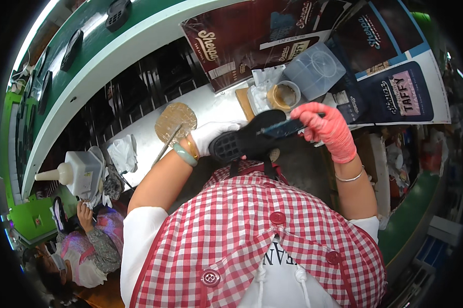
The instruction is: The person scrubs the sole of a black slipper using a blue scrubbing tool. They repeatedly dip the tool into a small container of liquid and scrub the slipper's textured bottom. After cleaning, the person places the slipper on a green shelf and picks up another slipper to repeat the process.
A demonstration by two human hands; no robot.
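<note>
My left hand [214, 134], in a white glove, is closed around a black shoe [249, 139], its treaded heel turned up toward me. The shoe lies tilted in front of my apron, toe pointing away to the right. In a pink-red glove, my right hand [330, 132] grips a slim dark-blue brush-like tool [288, 127]. The tool reaches left across the shoe's sole; whether its tip touches is hard to tell. Just beyond the toe is a clear cup [284, 95] with a yellowish rim. A round brown disc [175, 122] with a metal rod [166, 146] across it lies left of my left hand.
A translucent plastic box [316, 71] stands behind the cup, before printed boards [242, 49]. At left are a white nozzle bottle [81, 172], crumpled white paper [122, 153] and a green conveyor [93, 33] carrying dark soles. Another person [90, 246] works at lower left.
</note>
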